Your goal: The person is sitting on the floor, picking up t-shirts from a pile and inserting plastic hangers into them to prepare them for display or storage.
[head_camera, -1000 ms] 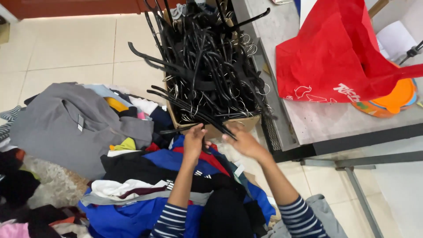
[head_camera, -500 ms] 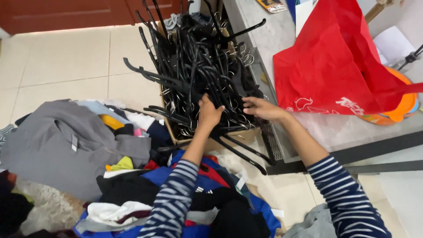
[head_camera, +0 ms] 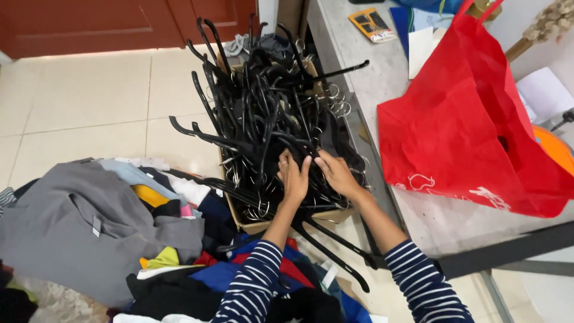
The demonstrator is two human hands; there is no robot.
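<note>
Both of your hands are down in the tangle of black hangers (head_camera: 269,119) that fills and overflows the cardboard box (head_camera: 257,226) on the tiled floor (head_camera: 89,96). Your left hand (head_camera: 294,173) lies palm down on the heap, fingers spread and slightly curled over the hanger bars; you can see it touching them, but whether its grip has closed on any one hanger cannot be told. Your right hand (head_camera: 336,173) sits just beside it, also palm down, fingers stretched forward onto the same hangers, with its grip loose and open as far as shows. The two hands nearly touch at the fingertips. A few hangers stick out of the near side of the box, passing under your striped sleeves toward the floor. To the left of the box lies a pile of clothes (head_camera: 161,263), with a large grey garment (head_camera: 72,227) on its far left. To the right stands the grey bench (head_camera: 430,221), carrying a red bag (head_camera: 472,131) and some papers (head_camera: 544,93) at its far edge.
</note>
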